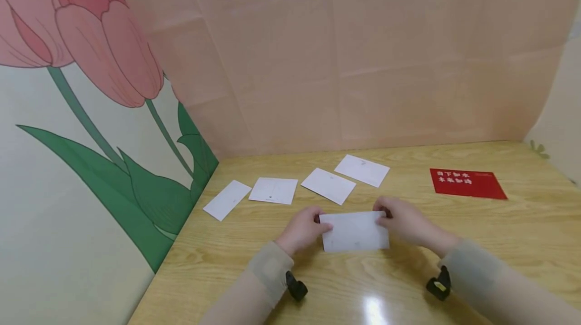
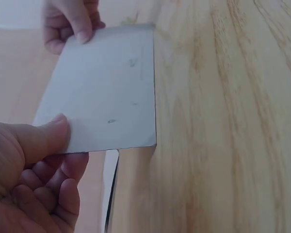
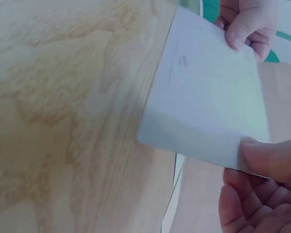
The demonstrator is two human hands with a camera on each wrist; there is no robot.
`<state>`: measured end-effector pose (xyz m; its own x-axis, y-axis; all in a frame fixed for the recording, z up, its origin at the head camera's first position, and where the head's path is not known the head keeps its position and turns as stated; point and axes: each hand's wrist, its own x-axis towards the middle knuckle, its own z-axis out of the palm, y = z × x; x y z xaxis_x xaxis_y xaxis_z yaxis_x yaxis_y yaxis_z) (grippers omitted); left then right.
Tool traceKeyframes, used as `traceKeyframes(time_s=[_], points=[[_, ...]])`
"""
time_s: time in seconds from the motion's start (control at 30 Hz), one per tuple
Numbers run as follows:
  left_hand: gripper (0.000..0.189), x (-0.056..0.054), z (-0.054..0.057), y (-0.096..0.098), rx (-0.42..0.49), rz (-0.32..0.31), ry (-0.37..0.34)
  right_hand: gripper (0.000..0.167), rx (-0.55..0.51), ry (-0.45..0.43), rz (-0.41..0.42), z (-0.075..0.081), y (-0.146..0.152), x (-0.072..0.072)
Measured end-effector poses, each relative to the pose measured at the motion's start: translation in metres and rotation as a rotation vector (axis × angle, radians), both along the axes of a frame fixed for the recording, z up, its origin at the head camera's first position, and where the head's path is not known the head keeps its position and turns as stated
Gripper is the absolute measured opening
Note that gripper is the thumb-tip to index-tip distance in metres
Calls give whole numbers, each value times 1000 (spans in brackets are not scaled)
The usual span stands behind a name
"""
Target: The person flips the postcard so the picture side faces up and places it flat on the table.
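Note:
A white card [image 1: 356, 234] with faint small marks is held up over the front middle of the table. My left hand [image 1: 303, 229] pinches its left end, the thumb on the near face and the other fingers curled behind. At the opposite end, my right hand [image 1: 405, 220] pinches the card in the same way. In the left wrist view the card [image 2: 104, 87] tilts, one long edge close to the wood. The right wrist view has the thumb of the right hand [image 3: 274, 184] on the card's corner [image 3: 203, 97].
Behind the hands, several white cards lie apart in a loose row: one card [image 1: 227, 200] far left, another [image 1: 273, 191] beside it, then a card [image 1: 329, 186] and one more [image 1: 362, 170]. A red card [image 1: 472, 188] with white characters lies right on the wooden table [image 1: 522, 244].

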<state>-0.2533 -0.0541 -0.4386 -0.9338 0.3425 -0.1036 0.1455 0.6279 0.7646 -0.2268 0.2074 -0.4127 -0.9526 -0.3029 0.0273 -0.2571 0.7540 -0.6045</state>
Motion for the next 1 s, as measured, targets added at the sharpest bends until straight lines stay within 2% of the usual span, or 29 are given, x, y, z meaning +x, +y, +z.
traceKeyframes(time_s=[0.13,0.27,0.47,0.6,0.7,0.8,0.87,1.0], points=[[13,3,6,-1,32,8,53,10,-28,87,-2,4,1,3],[13,6,9,-1,62,9,138,10,-85,104,-17,4,4,5],[8,7,8,-4,36,-18,368,24,-143,46,-29,6,7,8],[4,7,6,-8,-3,-56,526,43,-176,12,-90,10,7,12],[2,6,6,-11,-76,-103,693,55,-212,-5,-152,12,8,13],[8,5,4,-13,-154,-130,870,65,-275,-51,-185,13,7,12],[13,5,4,-14,-187,-133,971,72,-361,-121,-193,12,6,11],[20,6,4,-16,-224,-145,1124,80,-653,-327,-162,10,5,9]])
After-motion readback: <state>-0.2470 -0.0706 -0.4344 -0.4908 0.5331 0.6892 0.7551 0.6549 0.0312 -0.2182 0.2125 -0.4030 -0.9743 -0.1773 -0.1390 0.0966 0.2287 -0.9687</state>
